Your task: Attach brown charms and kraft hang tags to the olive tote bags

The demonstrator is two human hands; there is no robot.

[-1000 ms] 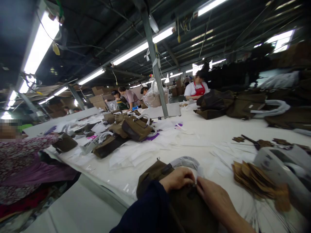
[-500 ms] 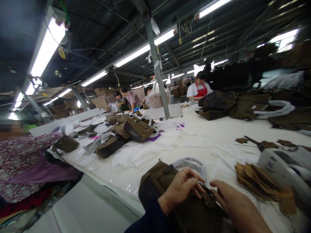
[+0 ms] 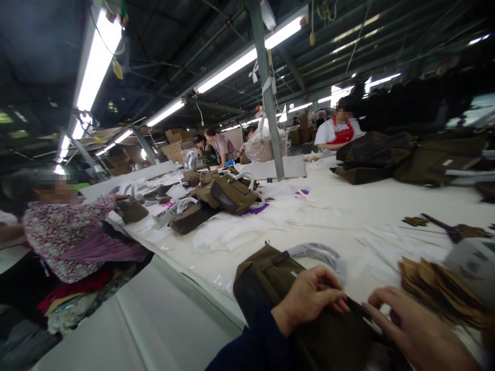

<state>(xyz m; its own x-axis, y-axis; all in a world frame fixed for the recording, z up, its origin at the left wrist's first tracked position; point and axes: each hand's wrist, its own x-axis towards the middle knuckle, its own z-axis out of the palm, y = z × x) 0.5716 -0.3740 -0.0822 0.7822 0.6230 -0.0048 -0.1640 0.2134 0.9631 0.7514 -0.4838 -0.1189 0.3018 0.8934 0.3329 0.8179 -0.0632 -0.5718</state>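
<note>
- Olive-brown handbag (image 3: 332,340): on the white surface (image 3: 348,203), at its near edge.
- Left hand (image 3: 309,299): fingertips pinching a dark strap (image 3: 356,309).
- Right hand (image 3: 412,317): curved beside the strap; cannot tell its grip.

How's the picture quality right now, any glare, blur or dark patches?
In the head view, the big ceiling light at left glares white; there too, the right hand looks slightly blurred, and the nearest bag is dark with little detail low down.

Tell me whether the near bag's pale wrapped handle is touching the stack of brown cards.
Apart. The head view shows white tabletop between the wrapped handle and the brown cards to its right.
</note>
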